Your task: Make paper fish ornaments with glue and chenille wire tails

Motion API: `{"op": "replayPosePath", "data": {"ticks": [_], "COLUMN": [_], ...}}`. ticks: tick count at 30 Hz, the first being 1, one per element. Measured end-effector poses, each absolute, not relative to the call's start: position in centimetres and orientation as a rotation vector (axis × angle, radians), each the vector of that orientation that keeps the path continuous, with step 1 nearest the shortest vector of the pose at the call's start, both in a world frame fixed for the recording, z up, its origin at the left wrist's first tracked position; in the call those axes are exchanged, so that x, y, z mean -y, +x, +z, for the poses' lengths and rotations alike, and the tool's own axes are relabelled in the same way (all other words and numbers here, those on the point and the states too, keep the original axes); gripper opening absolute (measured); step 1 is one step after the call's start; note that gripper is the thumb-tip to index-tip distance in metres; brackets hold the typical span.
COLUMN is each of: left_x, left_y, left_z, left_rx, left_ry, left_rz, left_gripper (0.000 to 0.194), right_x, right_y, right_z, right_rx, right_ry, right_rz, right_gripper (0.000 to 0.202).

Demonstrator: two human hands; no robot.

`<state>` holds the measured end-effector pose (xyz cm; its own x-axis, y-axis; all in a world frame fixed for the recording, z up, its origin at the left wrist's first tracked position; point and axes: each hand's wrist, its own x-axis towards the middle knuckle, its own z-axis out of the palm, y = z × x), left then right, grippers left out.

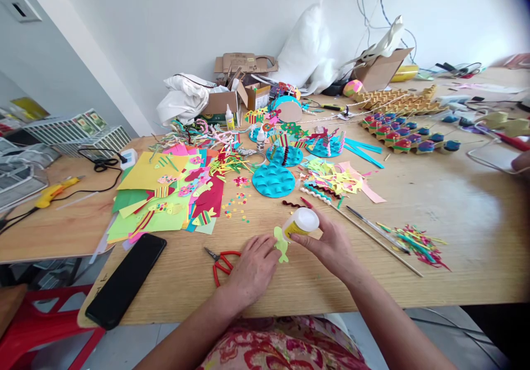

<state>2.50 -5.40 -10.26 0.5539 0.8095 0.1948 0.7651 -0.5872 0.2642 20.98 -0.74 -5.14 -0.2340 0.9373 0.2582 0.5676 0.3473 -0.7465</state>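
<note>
My right hand [331,243] is wrapped round a white glue bottle [304,221] with a yellow label, tipped over a light green paper fish [282,248]. The bottle's tip is hidden. My left hand [255,265] lies on the table with its fingertips at the left edge of the fish, holding it down. Beside that hand are red-handled pliers [222,264], partly hidden by it. Beyond the hands lies a round blue scalloped paper disc [274,180], with small coloured paper dots [237,207] scattered to its left.
A black phone [126,281] lies at the front left, near stacked coloured paper [149,223]. A wooden stick [376,240], a pen [364,221] and paper shreds [422,246] are on the right. Egg cartons [406,102] stand farther back. Another person's hand [520,163] shows at the right edge.
</note>
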Motion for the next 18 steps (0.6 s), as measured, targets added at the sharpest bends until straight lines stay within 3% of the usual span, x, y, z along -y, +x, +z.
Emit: {"op": "replayPosePath", "data": {"ticks": [18], "left_x": [5.37], "left_y": [2.43], "left_z": [-10.46], "left_rx": [-1.342], "left_ry": [2.673], "left_rz": [0.421], "left_gripper": [0.023], "right_x": [0.81], "right_y": [20.85], "right_z": [-5.21], "right_rx": [1.967], "right_ry": [-1.312], "right_rz": [0.639], "right_gripper": [0.039]}}
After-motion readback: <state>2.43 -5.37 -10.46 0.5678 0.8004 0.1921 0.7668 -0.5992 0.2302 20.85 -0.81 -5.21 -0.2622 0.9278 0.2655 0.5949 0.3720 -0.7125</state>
